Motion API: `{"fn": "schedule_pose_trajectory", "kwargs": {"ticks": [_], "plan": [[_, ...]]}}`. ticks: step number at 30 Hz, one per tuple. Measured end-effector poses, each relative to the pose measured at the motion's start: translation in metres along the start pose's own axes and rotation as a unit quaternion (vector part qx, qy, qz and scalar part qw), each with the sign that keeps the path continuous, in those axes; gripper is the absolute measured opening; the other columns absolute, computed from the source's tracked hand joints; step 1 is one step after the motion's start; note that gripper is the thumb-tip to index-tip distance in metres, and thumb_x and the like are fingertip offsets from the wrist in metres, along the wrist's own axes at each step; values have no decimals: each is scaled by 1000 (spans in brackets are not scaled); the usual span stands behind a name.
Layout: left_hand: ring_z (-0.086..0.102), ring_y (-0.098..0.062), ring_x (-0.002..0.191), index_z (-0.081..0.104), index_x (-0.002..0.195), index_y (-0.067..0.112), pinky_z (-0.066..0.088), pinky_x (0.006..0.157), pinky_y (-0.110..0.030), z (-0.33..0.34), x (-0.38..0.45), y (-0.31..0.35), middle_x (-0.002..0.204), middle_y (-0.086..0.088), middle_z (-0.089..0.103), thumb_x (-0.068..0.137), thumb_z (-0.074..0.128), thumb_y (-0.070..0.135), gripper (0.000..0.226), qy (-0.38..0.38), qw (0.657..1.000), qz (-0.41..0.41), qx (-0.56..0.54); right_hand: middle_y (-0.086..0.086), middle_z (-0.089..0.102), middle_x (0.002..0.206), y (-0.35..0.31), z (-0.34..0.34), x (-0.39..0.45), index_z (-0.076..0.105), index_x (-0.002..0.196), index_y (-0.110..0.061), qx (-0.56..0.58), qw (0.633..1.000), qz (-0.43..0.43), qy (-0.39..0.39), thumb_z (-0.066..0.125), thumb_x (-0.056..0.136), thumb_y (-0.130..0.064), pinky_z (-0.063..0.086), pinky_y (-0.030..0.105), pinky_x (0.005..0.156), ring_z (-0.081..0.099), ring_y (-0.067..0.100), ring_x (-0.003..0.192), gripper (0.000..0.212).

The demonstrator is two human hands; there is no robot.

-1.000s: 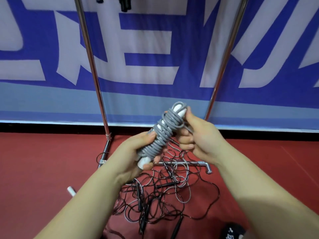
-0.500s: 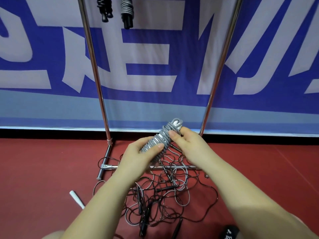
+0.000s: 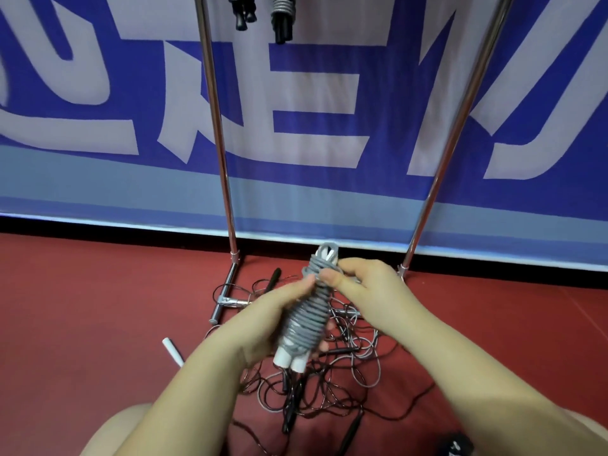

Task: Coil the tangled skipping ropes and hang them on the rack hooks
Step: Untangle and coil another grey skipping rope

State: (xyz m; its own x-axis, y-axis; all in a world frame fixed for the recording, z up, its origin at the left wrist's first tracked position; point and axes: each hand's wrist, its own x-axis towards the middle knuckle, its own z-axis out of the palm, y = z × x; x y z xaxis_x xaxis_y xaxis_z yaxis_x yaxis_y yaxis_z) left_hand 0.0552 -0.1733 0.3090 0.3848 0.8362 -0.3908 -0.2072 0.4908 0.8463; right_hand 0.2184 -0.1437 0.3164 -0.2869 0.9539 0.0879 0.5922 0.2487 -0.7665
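Two hung bundles, tops seemingly cropped.

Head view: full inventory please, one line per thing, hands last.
grey skipping rope wound round white handles: 1, grey and white, held in both hands, mid-frame
tangled thin skipping ropes with black handles: pile, count unclear, black and pale, red floor below hands
loose white handle: 1, white, floor left of pile
chrome rack poles: 2 uprights, silver, against banner
coiled ropes hanging: 2, black and grey, top edge
blue and white banner: 1, behind rack
left hand: grips bundle's lower part
right hand: pinches bundle's upper part
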Motion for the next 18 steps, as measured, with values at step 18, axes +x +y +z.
{"fn": "schedule_pose_trajectory", "kwargs": {"ticks": [18], "plan": [[55, -23, 45, 67, 73, 7, 50, 53, -29, 5, 40, -18, 56, -13, 58, 86, 31, 73, 76, 140, 987, 73, -2, -8, 67, 61, -3, 18, 5, 69, 93, -34, -33, 999, 8, 6, 60, 85, -49, 50, 27, 70, 65, 4, 63, 20]]}}
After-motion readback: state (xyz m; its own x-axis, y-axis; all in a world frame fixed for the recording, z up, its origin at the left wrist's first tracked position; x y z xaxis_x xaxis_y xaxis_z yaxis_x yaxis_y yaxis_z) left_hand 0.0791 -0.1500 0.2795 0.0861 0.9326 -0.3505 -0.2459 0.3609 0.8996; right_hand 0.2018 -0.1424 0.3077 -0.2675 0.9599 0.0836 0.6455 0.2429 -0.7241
